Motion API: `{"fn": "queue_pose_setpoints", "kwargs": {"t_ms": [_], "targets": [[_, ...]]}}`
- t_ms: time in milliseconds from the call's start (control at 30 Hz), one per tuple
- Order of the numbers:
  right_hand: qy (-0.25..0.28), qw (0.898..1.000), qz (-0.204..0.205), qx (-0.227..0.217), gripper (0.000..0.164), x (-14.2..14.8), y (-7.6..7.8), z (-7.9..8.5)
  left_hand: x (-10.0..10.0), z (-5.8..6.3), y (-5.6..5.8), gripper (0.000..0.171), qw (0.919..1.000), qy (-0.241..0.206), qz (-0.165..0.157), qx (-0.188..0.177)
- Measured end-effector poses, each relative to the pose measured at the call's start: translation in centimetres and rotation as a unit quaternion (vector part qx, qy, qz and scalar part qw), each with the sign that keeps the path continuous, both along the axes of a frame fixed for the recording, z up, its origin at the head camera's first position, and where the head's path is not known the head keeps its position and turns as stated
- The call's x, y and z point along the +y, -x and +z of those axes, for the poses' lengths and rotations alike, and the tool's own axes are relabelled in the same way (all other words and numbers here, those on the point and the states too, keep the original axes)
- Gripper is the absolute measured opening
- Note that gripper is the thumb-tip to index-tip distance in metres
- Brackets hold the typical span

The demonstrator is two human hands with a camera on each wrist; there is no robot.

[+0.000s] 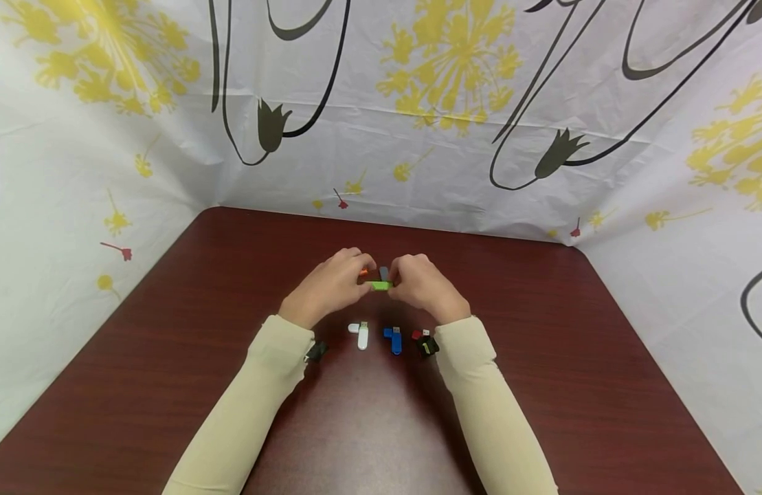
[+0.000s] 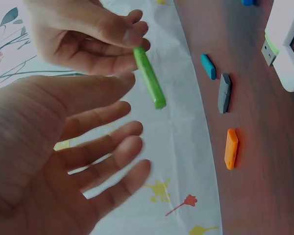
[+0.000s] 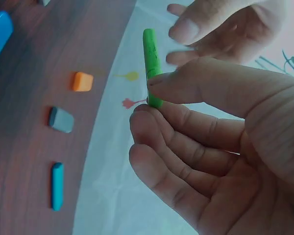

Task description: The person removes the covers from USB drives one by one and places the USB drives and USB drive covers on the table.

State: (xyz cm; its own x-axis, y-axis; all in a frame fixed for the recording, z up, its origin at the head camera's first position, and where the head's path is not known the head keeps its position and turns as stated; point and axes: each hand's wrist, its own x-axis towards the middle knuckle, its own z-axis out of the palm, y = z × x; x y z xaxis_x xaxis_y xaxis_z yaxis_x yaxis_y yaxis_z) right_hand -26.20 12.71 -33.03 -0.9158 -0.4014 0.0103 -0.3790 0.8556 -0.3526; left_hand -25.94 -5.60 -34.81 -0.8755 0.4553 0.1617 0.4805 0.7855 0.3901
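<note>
Over the far part of the table [image 1: 541,330], holds the green stick [image 1: 381,285] in midair near one end, pinched between thumb and fingers of the right hand [image 1: 425,285]. Holds the left hand [image 1: 331,282] just beside the stick's free end, with fingers loosely spread and grasping nothing. Could easily tilt or drop the stick, given so short a pinch and no support at the other end. Could also knock it askew with a badly aimed touch from the left fingers, twisting it out from under the right thumb. Risks brushing the orange block [image 2: 231,149], grey block [image 2: 225,93] or teal block [image 2: 208,66] lying nearby, with both hands so close; might send one skidding across the smooth table. Less likely, could catch the white drive [image 1: 363,337] with a sleeve [image 1: 257,392]. By count, comes to one green stick, one orange block, one grey block and one teal block. Adds three drives: one white drive, one blue drive [image 1: 396,342], one red drive [image 1: 416,335]. Includes two dark pieces [image 1: 317,351] by the sleeves too; cannot tell their nature.
</note>
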Motion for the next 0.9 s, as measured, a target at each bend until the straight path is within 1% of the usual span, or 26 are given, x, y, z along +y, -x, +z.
{"fn": "queue_pose_setpoints", "kwargs": {"t_ms": [200,333,433,533,600,700,800,900], "targets": [[-0.002,0.999,0.018,0.045,0.011,-0.9,-0.7,0.7,0.5,0.6,-0.2,0.042,0.9984,-0.017,-0.045,0.028],[-0.011,0.998,0.019,0.062,0.008,-1.3,-0.9,0.8,0.8,0.6,-0.1,0.041,0.9976,-0.028,-0.059,0.025],[-0.008,0.998,0.017,0.06,0.006,-1.4,-1.0,0.8,0.9,0.5,0.0,0.041,0.997,-0.041,-0.065,0.014],[0.01,0.998,0.014,0.056,0.006,-1.3,-1.0,0.9,1.0,0.4,0.0,0.041,0.9961,-0.053,-0.069,0.01],[0.029,0.998,0.013,0.052,0.009,-1.1,-1.0,1.0,1.0,0.4,0.0,0.041,0.9953,-0.06,-0.074,0.019],[0.06,0.997,0.011,0.045,0.016,-0.8,-0.9,1.2,0.9,0.3,0.0,0.038,0.9934,-0.071,-0.08,0.041],[0.083,0.996,0.004,0.035,0.023,-0.3,-1.0,1.4,0.6,0.5,0.0,0.035,0.9925,-0.076,-0.075,0.058],[0.086,0.996,-0.004,0.028,0.028,0.2,-0.9,1.4,0.4,0.7,-0.1,0.027,0.9922,-0.077,-0.066,0.072]]}}
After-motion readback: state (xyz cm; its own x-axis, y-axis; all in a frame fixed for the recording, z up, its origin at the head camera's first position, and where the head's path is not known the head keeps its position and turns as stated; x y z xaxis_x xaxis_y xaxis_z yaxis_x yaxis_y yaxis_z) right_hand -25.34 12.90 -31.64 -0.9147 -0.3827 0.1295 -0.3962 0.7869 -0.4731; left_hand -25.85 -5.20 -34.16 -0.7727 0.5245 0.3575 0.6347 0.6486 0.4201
